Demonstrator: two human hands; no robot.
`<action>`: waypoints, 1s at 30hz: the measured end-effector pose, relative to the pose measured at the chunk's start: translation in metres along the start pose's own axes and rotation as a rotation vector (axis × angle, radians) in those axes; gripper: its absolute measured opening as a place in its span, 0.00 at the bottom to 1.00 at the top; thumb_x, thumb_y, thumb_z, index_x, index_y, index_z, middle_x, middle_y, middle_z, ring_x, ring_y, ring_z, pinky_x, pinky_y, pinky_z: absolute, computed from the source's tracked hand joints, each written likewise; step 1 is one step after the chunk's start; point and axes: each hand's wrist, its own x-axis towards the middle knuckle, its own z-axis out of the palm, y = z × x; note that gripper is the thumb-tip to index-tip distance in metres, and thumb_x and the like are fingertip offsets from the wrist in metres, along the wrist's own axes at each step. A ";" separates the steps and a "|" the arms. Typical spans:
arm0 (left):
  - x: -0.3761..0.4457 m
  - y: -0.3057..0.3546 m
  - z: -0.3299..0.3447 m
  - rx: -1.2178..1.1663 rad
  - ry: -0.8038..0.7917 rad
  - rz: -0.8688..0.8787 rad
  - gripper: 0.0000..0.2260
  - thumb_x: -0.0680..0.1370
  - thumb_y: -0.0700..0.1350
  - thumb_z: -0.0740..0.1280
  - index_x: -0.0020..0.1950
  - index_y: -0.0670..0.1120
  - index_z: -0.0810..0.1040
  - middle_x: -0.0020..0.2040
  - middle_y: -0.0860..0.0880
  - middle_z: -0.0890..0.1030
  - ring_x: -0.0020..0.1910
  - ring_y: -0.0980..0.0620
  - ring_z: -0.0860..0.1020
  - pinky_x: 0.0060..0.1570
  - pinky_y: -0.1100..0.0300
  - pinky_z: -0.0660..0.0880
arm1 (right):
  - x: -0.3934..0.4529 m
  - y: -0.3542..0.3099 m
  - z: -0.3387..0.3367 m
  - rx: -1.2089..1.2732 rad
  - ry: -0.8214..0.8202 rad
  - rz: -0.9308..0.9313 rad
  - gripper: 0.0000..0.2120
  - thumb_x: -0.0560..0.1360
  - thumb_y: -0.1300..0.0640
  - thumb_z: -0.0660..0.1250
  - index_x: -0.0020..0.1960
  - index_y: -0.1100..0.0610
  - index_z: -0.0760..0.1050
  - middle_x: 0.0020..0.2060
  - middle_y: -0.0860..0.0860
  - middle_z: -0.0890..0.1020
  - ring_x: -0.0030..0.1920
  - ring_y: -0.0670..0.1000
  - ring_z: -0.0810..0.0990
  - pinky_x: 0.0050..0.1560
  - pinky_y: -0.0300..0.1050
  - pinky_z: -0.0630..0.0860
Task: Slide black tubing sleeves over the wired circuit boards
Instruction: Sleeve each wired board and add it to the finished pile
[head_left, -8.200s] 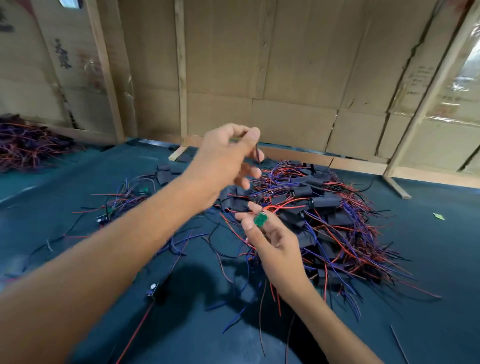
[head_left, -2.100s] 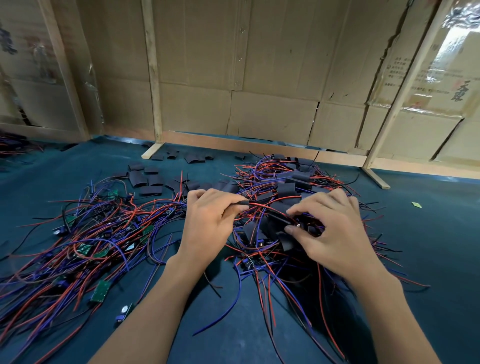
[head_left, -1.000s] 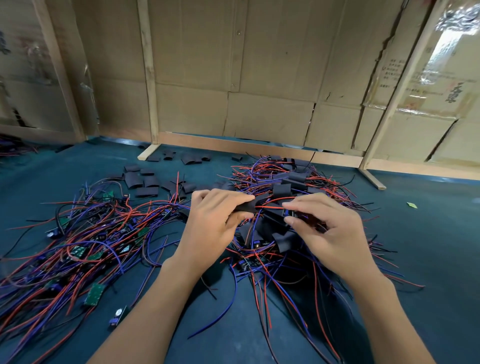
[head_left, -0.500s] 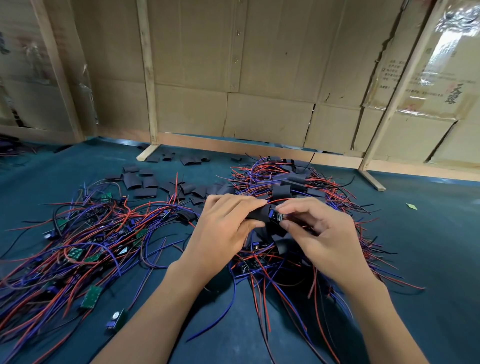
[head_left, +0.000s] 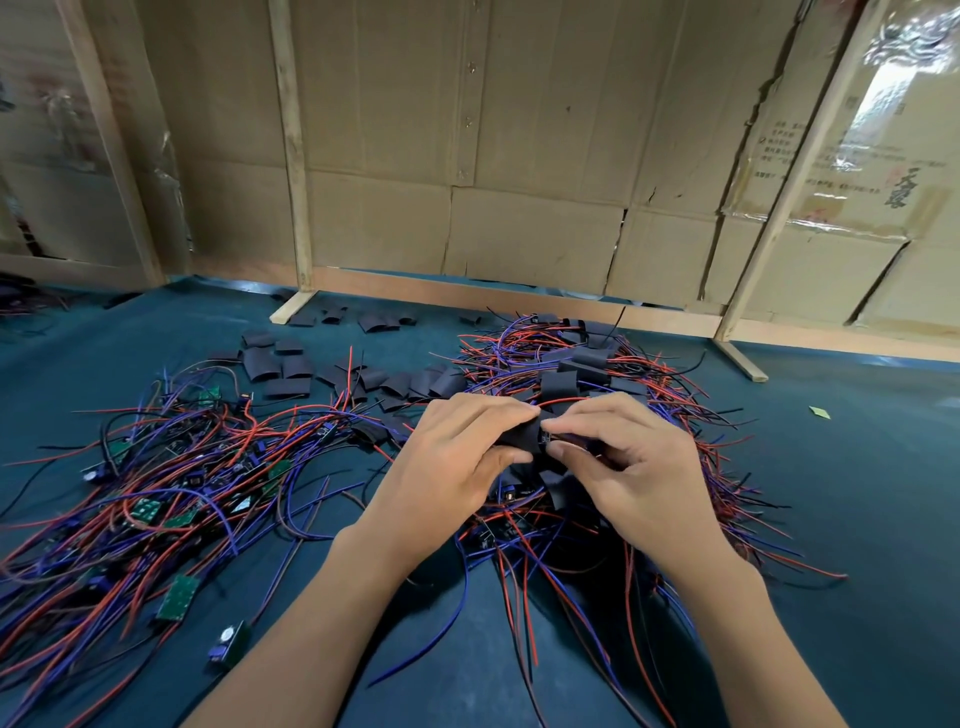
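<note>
My left hand (head_left: 457, 462) pinches a short black tubing sleeve (head_left: 522, 434) between thumb and fingers at the middle of the view. My right hand (head_left: 623, 467) meets it fingertip to fingertip and pinches a small wired circuit board (head_left: 545, 436) at the sleeve's open end; most of the board is hidden. Its red and blue wires hang down under my right palm. Both hands hover over a pile of sleeved boards (head_left: 587, 374). Bare green boards with wires (head_left: 156, 499) lie in a heap to the left.
Loose black sleeves (head_left: 283, 369) lie scattered on the dark teal mat (head_left: 857, 493) behind the left heap. A cardboard wall with wooden posts (head_left: 293, 156) closes the back. A small green scrap (head_left: 820, 412) lies at the right.
My hands have come together: the right hand brought the board up to the sleeve held by the left, and the board's end now sits at the sleeve's mouth.
</note>
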 end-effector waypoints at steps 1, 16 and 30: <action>0.000 0.000 0.000 0.003 -0.002 -0.002 0.16 0.78 0.46 0.72 0.65 0.45 0.79 0.61 0.54 0.80 0.61 0.53 0.76 0.58 0.49 0.72 | -0.001 0.000 0.001 0.001 0.004 0.008 0.12 0.71 0.69 0.77 0.52 0.56 0.86 0.49 0.48 0.83 0.51 0.45 0.83 0.50 0.34 0.76; 0.004 0.011 0.003 -0.014 0.005 0.042 0.19 0.80 0.44 0.69 0.70 0.41 0.76 0.63 0.47 0.78 0.59 0.46 0.74 0.64 0.57 0.71 | 0.004 -0.021 0.004 0.222 -0.039 0.371 0.15 0.72 0.61 0.78 0.51 0.44 0.83 0.41 0.42 0.86 0.33 0.42 0.83 0.36 0.32 0.75; -0.011 -0.014 0.018 0.350 -0.225 -0.653 0.25 0.82 0.56 0.60 0.78 0.55 0.60 0.68 0.52 0.72 0.68 0.47 0.63 0.64 0.48 0.59 | 0.064 0.038 -0.029 -0.665 -0.102 0.598 0.17 0.82 0.51 0.63 0.69 0.50 0.77 0.65 0.55 0.79 0.66 0.61 0.73 0.64 0.54 0.67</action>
